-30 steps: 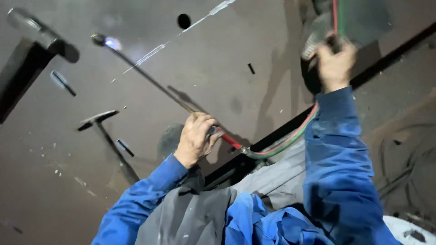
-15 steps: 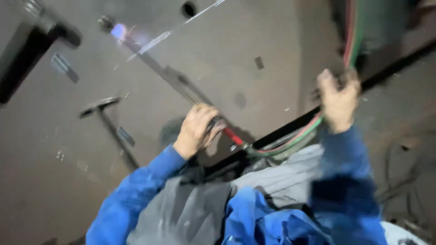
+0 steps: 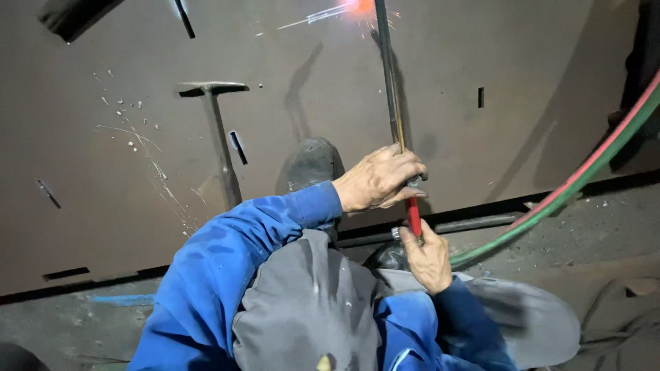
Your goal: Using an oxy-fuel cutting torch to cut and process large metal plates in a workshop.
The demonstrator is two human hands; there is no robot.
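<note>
Head view is showing both hands gripping a cutting torch (image 3: pixel 393 103). Left hand (image 3: pixel 378 180) is wrapping its tube; right hand (image 3: pixel 427 257) is clasping the red handle.

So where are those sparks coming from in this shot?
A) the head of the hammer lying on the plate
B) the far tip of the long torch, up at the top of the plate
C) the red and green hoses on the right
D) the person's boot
B: the sparks flare on the steel plate at the far end of the torch, which both hands grip; the hammer lies apart.
</note>
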